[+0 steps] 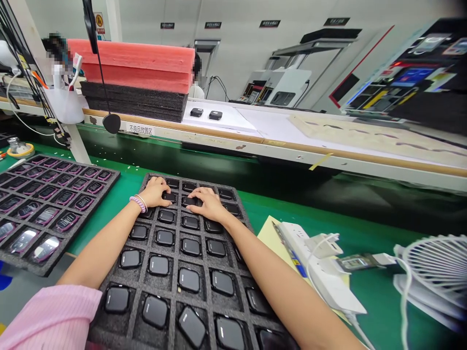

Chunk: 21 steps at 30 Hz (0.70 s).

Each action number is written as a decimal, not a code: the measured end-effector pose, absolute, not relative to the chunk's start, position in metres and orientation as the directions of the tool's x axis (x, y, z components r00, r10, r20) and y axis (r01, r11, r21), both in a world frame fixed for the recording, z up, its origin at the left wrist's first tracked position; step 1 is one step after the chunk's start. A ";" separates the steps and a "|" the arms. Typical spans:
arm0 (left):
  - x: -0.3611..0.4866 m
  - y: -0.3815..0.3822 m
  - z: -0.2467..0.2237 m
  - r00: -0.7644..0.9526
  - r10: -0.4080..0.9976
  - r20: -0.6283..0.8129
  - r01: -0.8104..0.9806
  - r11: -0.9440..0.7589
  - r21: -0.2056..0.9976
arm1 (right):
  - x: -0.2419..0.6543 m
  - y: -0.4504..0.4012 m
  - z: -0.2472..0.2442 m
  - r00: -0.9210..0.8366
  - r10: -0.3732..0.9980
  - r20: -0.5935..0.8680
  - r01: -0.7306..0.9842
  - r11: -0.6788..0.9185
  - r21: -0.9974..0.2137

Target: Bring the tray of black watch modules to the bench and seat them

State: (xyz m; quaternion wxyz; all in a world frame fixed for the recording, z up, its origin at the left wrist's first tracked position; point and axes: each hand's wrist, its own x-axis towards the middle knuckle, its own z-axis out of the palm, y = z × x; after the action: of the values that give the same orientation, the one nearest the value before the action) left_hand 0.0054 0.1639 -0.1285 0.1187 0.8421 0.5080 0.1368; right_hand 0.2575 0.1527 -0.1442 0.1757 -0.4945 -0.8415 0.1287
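Note:
A dark grey foam tray (172,311) lies before me, its compartments holding black square smartwatch bodies with glossy faces. At its far left, my left hand (155,193) has thumb and fingers closed about one watch body (169,197) in its compartment. One column to the right, my right hand (208,204) pinches another watch body (188,200) at its right side, partly covering it. Nearer to me, a watch body (192,326) sits turned askew in its compartment. My forearms hide parts of the tray's left and right columns.
To the left, a second foam tray (63,243) holds purple-rimmed pieces. A white power strip (324,272) and a white fan (438,277) stand right. Behind, a shelf carries red foam sheets (134,65), black foam (131,99) and two small black pieces (215,115). A cable hangs left.

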 end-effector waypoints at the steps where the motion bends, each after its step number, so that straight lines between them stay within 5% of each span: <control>1: 0.005 0.164 -0.129 0.445 0.888 0.111 0.823 -0.455 0.340 | 0.258 0.153 -0.145 -0.448 0.877 0.173 0.785 0.478 -0.394; 21: 0.003 0.165 -0.132 0.441 0.887 0.134 0.812 -0.458 0.362 | 0.261 0.158 -0.151 -0.462 0.860 0.216 0.758 0.509 -0.408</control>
State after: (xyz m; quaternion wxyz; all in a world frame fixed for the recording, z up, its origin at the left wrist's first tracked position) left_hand 0.0035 0.1645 -0.1324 0.1230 0.8400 0.5056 0.1538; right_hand 0.2609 0.1582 -0.1510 0.2003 -0.4786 -0.8452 0.1280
